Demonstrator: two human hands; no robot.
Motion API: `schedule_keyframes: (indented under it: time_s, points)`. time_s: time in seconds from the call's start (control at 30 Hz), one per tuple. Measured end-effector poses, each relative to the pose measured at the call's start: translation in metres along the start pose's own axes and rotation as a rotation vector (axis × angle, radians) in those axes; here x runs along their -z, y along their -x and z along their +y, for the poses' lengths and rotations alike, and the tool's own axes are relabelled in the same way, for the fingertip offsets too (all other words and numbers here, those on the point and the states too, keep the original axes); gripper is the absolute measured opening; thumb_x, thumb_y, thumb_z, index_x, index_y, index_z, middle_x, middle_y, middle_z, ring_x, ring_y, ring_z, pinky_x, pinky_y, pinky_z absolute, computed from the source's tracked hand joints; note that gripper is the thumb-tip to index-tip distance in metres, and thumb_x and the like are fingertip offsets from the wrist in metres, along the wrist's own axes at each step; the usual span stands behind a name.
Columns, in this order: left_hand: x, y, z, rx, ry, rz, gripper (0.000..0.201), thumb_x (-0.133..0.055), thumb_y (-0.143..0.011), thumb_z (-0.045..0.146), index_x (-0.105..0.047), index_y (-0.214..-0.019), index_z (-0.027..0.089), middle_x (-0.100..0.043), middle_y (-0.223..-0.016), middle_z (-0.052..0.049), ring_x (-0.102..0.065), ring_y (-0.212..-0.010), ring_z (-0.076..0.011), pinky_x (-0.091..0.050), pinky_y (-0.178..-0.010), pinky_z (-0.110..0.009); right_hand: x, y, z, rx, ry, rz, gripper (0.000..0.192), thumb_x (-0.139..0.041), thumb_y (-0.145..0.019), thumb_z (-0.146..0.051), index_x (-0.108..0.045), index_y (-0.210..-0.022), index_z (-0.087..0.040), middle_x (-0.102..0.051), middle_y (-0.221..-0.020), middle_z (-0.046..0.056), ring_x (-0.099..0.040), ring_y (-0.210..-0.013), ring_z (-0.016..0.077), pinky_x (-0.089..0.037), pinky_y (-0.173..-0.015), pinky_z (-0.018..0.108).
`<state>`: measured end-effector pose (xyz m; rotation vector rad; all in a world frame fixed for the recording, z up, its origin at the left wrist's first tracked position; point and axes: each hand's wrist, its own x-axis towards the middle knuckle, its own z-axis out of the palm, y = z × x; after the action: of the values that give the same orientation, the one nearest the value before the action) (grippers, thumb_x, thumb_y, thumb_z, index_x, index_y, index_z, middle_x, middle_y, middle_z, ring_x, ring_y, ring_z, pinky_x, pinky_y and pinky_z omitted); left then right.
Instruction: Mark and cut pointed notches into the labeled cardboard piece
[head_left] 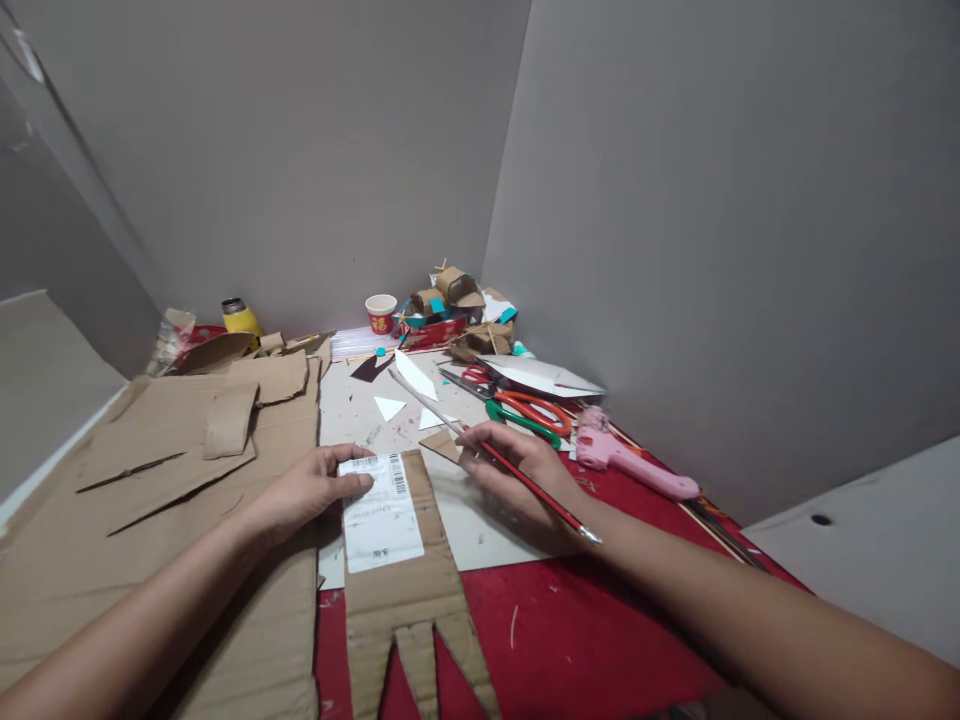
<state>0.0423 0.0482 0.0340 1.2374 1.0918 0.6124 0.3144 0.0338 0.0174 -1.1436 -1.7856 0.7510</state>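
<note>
My left hand [311, 490] lies flat with its fingertips pressing the white shipping label [379, 512] on a cut cardboard strip [409, 590] that splits into prongs near me. My right hand [517, 470] grips a red pencil [536, 490], its tip end pointing back toward my forearm, and also touches a long pale stick or ruler [424, 400] that runs away to the upper left. A small cardboard scrap [442, 445] sits under the right fingers. Both hands rest over a grey-white board [480, 530] on the red tabletop [600, 620].
Large cardboard sheets [150, 480] cover the left side. A pink glue gun [630, 462], red and green scissors [525, 405], white paper scraps, a red paper cup [381, 313], a yellow bottle [240, 316] and a pile of cardboard pieces [457, 310] lie toward the grey corner walls.
</note>
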Motion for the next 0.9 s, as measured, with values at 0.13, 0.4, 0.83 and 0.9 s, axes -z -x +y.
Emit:
schedule_keyframes:
  time_s: [0.13, 0.4, 0.83, 0.9]
  points:
    - [0.011, 0.005, 0.003, -0.093, -0.174, 0.151, 0.051, -0.079, -0.070, 0.039, -0.067, -0.115, 0.017, -0.073, -0.112, -0.013, -0.068, -0.096, -0.0259, -0.052, -0.085, -0.038, 0.002, -0.001, 0.008, 0.164, 0.145, -0.002, 0.014, -0.059, -0.084, -0.031, -0.062, -0.091, -0.019, -0.064, -0.074, 0.002, -0.057, -0.062, 0.0158, -0.045, -0.058, 0.028]
    - [0.017, 0.028, 0.021, -0.370, -0.477, 0.466, 0.042, -0.062, -0.086, 0.045, -0.067, -0.116, 0.016, -0.070, -0.121, -0.014, -0.064, -0.109, -0.0316, -0.047, -0.098, -0.048, 0.007, -0.001, 0.011, 0.338, 0.254, -0.086, 0.018, -0.061, -0.085, -0.024, -0.065, -0.102, -0.019, -0.070, -0.086, 0.008, -0.064, -0.071, 0.0207, -0.051, -0.065, 0.033]
    - [-0.027, 0.052, 0.011, -0.775, -1.436, 0.204, 0.035, -0.048, -0.093, 0.015, -0.066, -0.122, 0.017, -0.074, -0.097, -0.015, -0.068, -0.083, -0.0262, -0.054, -0.070, -0.037, 0.005, 0.006, 0.011, 0.606, 0.338, -0.174, 0.025, -0.065, -0.088, -0.030, -0.066, -0.110, -0.017, -0.072, -0.090, 0.012, -0.066, -0.079, 0.0233, -0.051, -0.067, 0.034]
    - [-0.022, 0.056, 0.010, -0.747, -1.438, 0.210, 0.039, -0.045, -0.092, 0.011, -0.065, -0.125, 0.018, -0.073, -0.099, -0.015, -0.068, -0.084, -0.0255, -0.054, -0.070, -0.036, 0.006, 0.006, 0.011, 0.619, 0.298, -0.168, 0.024, -0.063, -0.090, -0.031, -0.066, -0.110, -0.019, -0.073, -0.091, 0.011, -0.066, -0.079, 0.0223, -0.052, -0.068, 0.033]
